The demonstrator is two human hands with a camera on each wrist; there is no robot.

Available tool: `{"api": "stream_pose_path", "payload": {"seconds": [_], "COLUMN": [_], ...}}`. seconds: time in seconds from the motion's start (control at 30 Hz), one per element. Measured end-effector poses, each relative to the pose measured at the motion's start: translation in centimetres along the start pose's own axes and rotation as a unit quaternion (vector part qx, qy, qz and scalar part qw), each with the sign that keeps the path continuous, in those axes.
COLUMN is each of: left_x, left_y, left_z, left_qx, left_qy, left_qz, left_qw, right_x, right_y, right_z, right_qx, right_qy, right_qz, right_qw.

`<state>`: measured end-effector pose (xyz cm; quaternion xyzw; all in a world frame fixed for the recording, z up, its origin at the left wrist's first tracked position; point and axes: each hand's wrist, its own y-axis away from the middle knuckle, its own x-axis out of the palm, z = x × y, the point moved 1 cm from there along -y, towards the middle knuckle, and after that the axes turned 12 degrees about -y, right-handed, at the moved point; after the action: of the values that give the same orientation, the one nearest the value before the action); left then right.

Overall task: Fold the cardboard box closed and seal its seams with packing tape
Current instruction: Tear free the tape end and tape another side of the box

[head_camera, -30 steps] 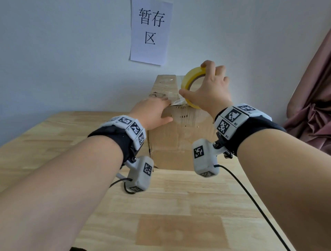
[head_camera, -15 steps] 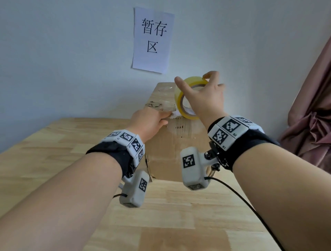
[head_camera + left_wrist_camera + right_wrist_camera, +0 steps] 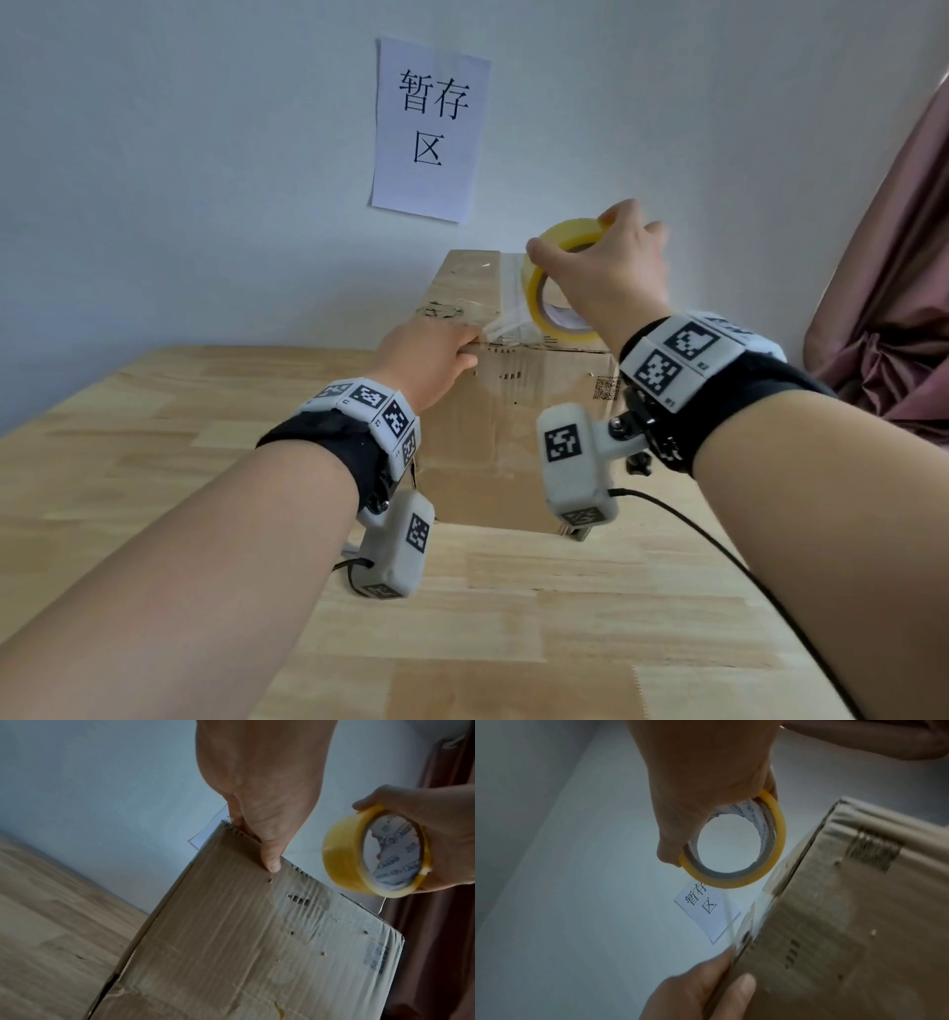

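Note:
A closed brown cardboard box (image 3: 513,421) stands on the table against the wall, with clear tape along its top. My left hand (image 3: 436,354) pinches the box's near top edge, fingers on top and thumb (image 3: 272,862) on the front face. It pins down the end of a clear tape strip (image 3: 506,326). My right hand (image 3: 611,277) grips a yellow packing tape roll (image 3: 536,288) just above the box top, right of the left hand. The strip runs taut from the roll (image 3: 777,833) down to the left hand (image 3: 706,983) at the box (image 3: 847,923) edge.
The wooden table (image 3: 154,437) extends left and toward me. A paper sign (image 3: 429,128) hangs on the wall right behind the box. A pink curtain (image 3: 898,282) hangs at the right. A black cable (image 3: 719,550) trails from the right wrist camera across the table.
My right hand has turned the roll more edge-on and drawn it back, stretching a strip of tape out from the near edge. The left hand has stayed on the box's near edge.

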<state>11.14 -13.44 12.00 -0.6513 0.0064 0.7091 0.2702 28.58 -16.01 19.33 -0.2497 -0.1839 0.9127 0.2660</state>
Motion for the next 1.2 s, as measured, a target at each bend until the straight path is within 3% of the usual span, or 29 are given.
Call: {"api": "stream_pose_path", "payload": {"seconds": [0.17, 0.37, 0.7, 0.87, 1.03, 1.2], "left_x": [-0.3, -1.2, -2.4, -2.0, -0.9, -0.8], "left_y": [-0.4, -1.2, -1.5, -1.0, 0.5, 0.6], "left_z": [-0.2, -1.1, -3.8, -2.6, -0.1, -1.1], "left_qx": [0.007, 0.063, 0.091, 0.085, 0.044, 0.021], "left_qy": [-0.027, -0.086, -0.161, -0.123, -0.027, -0.043], "left_qz": [0.013, 0.074, 0.155, 0.129, 0.058, 0.017], "left_qw": [1.0, 0.991, 0.971, 0.98, 0.997, 0.999], "right_x": [-1.6, -0.9, -0.7, -0.6, -0.3, -0.5], "right_y": [0.3, 1.1, 1.3, 1.1, 1.4, 1.3], "right_z": [-1.5, -1.8, -2.7, -2.6, -2.4, -2.6], "right_qx": [-0.018, -0.064, -0.072, -0.069, -0.073, -0.078], "right_qy": [0.084, 0.135, 0.143, 0.15, 0.148, 0.142], "right_qz": [0.01, -0.006, 0.021, 0.021, 0.024, 0.029], "right_qw": [0.996, 0.989, 0.987, 0.986, 0.986, 0.986]}}
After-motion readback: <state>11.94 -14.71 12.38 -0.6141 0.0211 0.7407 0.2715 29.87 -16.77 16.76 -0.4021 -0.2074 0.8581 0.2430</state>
